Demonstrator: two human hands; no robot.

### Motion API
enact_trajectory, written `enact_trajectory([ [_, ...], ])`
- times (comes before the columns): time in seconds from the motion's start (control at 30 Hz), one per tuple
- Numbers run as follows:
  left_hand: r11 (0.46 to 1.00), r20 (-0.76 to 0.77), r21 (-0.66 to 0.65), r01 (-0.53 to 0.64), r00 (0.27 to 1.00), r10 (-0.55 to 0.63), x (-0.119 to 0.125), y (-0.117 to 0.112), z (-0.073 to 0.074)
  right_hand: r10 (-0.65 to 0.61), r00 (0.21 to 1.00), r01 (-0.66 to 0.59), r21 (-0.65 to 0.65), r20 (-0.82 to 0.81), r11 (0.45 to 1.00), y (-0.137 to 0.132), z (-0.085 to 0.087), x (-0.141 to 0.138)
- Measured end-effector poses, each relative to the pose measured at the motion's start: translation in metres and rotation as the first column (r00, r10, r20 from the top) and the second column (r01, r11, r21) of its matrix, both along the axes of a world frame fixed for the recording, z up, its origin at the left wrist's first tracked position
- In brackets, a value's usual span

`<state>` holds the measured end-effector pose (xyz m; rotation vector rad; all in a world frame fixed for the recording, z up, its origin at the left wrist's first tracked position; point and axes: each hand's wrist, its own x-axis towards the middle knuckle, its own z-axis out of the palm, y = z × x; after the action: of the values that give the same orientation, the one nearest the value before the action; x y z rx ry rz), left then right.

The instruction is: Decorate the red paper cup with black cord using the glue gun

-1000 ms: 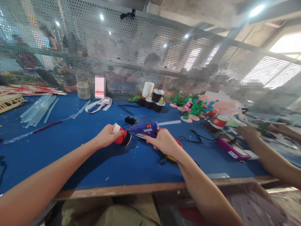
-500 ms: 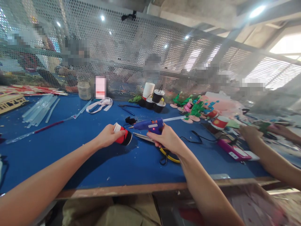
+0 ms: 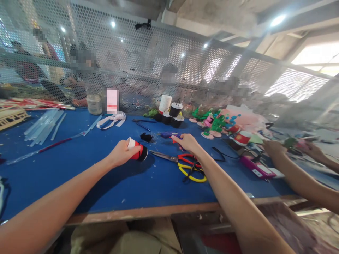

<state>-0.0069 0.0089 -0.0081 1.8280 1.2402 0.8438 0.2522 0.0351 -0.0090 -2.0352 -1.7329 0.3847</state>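
In my left hand [image 3: 120,154] is a small paper cup [image 3: 135,149], white at one end, red in the middle and black at the other. It is tilted on its side just above the table, fingers wrapped round it. My right hand [image 3: 188,144] is closed round a blue glue gun [image 3: 168,134], whose nozzle points left; the hand hides much of its body. Scissors [image 3: 169,157] with red and yellow handles lie below my right hand. Between the cup and the glue gun's nozzle sits a black bundle of cord [image 3: 146,137].
Glue sticks [image 3: 43,126] and a white ribbon [image 3: 112,120] lie on the left. Black and white cups [image 3: 175,112] stand at the back near pliers [image 3: 143,121]. Green plant figures [image 3: 215,123] and a purple box [image 3: 256,167] are right, beside another person's hand [image 3: 275,150]. Perforated mesh [image 3: 137,81] rises behind.
My right hand has moved the glue gun away from the cup, farther back and to the right, uncovering the scissors' handles. My left hand keeps the cup in nearly the same place.
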Motion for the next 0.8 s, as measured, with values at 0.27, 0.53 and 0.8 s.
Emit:
enact_trajectory([
  [0.27,0.994,-0.046,0.107,0.023,0.999,-0.018,-0.001,-0.002,0.000,-0.077,0.957,0.066,0.051,0.278,0.997,-0.005,0.004,-0.017],
  [0.53,0.953,-0.167,0.241,0.185,0.975,-0.148,0.002,-0.010,0.002,0.504,0.840,-0.497,0.091,-0.202,0.863,-0.031,0.022,-0.085],
  [0.8,0.952,-0.206,0.176,0.249,0.955,-0.211,0.004,-0.013,0.006,0.399,0.554,-0.370,0.213,-0.730,0.904,-0.030,0.004,-0.101],
])
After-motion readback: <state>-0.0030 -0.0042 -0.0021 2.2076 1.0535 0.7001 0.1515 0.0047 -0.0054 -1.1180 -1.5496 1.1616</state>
